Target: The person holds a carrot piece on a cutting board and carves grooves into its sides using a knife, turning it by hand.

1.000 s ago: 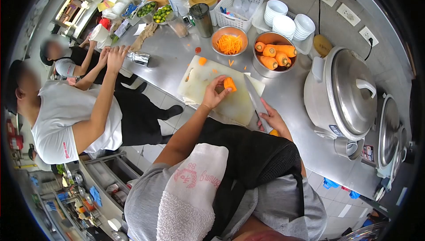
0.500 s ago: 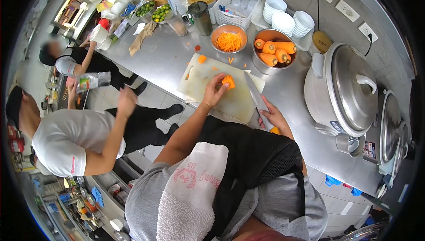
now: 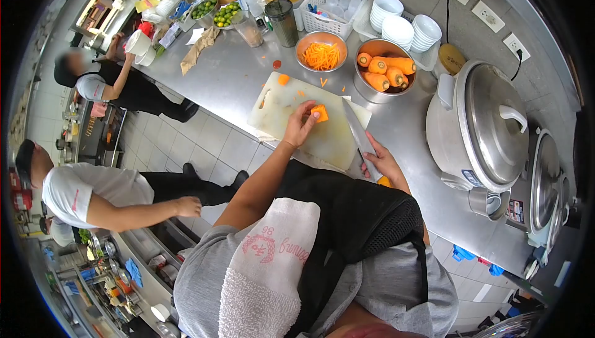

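My left hand (image 3: 300,125) grips a short piece of carrot (image 3: 320,113) above the cutting board (image 3: 273,112), its cut face showing. In my right hand (image 3: 383,162) is a kitchen knife (image 3: 355,123), its blade lying over the board's right side and a bit of its yellow handle (image 3: 384,181) peeking out below my fingers. A carrot end (image 3: 283,79) rests at the board's far edge, with small scraps nearby. Behind the board stand a metal bowl of carrot strips (image 3: 321,56) and a metal pot (image 3: 376,95) of whole peeled carrots (image 3: 385,72).
A large rice cooker (image 3: 489,127) occupies the counter (image 3: 217,93) on the right. White bowls (image 3: 396,30), a white basket (image 3: 338,3) and a dark-filled jar (image 3: 282,25) line the back. Two co-workers (image 3: 93,192) (image 3: 114,87) stand to the left.
The nearer co-worker has shifted toward the lower left and lowered the raised arm; the package that person held is out of sight. My hands, carrot and knife have hardly moved.
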Tool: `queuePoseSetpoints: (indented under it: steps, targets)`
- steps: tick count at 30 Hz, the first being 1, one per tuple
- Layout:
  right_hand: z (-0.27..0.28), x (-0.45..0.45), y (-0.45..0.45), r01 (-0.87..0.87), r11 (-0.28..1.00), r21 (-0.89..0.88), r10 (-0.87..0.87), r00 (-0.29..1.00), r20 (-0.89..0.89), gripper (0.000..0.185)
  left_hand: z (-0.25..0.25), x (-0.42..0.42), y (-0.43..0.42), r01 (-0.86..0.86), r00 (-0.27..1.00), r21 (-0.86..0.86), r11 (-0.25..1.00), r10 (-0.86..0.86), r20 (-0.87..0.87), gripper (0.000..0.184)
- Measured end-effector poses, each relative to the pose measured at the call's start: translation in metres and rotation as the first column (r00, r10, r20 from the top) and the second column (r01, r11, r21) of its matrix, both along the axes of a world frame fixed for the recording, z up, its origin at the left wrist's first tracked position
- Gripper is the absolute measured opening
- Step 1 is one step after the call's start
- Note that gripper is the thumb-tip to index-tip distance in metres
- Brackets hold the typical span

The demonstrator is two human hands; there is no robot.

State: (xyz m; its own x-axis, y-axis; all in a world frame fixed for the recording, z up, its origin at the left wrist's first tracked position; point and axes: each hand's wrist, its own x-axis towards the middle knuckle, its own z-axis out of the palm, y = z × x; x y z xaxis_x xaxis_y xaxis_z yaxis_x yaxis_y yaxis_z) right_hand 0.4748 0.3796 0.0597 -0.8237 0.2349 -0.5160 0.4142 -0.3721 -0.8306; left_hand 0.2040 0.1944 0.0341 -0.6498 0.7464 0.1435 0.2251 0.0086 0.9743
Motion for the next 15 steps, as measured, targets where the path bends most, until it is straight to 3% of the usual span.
queuePoseSetpoints:
  steps: [15]
  targets:
    - [-0.0027,-0.0002,0.0017,-0.007,1.0,-0.001,0.007,1.0,-0.001,0.074,-0.004,0.0023,0.0028,-0.042,0.998,0.011,0.999,0.043,-0.048,0.049]
